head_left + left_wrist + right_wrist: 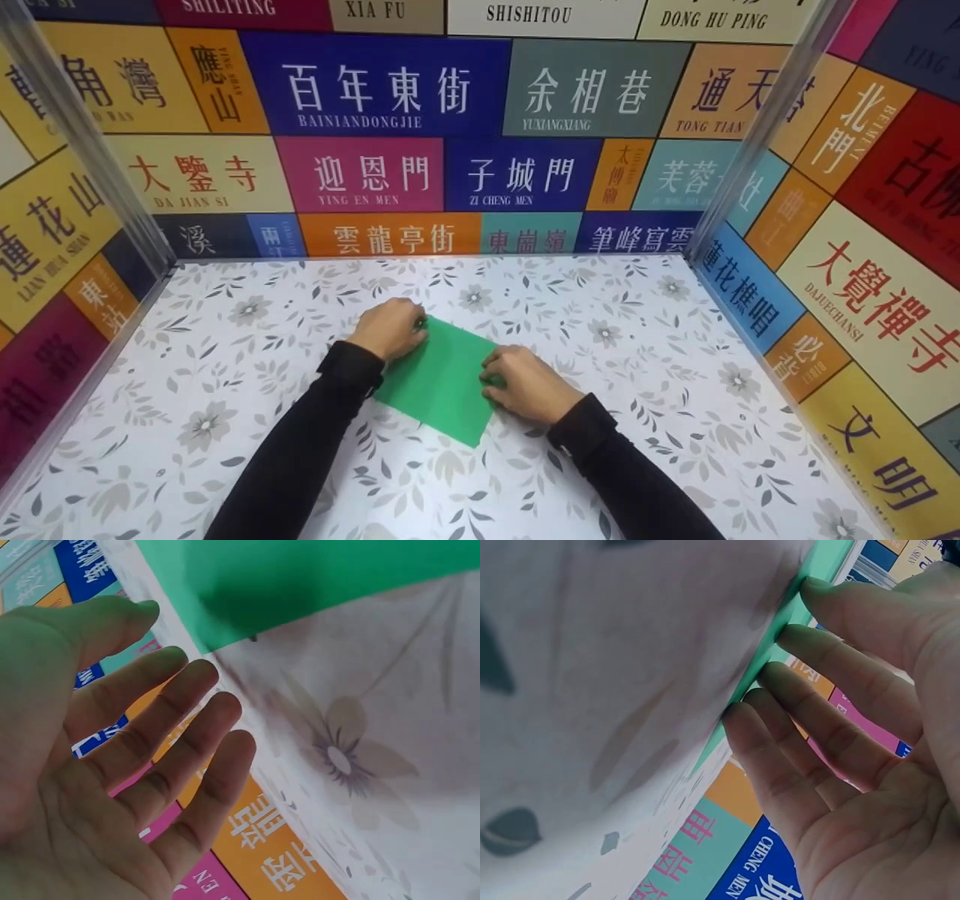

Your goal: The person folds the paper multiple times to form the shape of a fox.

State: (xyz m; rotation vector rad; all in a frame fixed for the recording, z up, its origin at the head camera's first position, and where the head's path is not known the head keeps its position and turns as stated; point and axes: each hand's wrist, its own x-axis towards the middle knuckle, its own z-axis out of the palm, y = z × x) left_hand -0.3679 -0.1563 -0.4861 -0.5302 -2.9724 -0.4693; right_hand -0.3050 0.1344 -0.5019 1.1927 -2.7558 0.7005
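A green sheet of paper (444, 379) lies at an angle on the flower-patterned tabletop, in the middle of the head view. Over its upper left corner is my left hand (391, 328); in the left wrist view that hand's fingers (202, 739) are spread and loosely bent, holding nothing, with the paper (300, 585) just beyond the thumb. At the sheet's right edge is my right hand (529, 384). From the right wrist view, its fairly straight fingers (832, 727) rest their tips along the green edge (761, 656), thumb included.
The white tabletop (652, 450) carries a grey leaf and flower print. Upright panels with colourful Chinese lettering stand behind (375, 82), at the left and at the right. Clear corner strips (731, 180) join the panels. Black sleeves (281, 450) cover both forearms.
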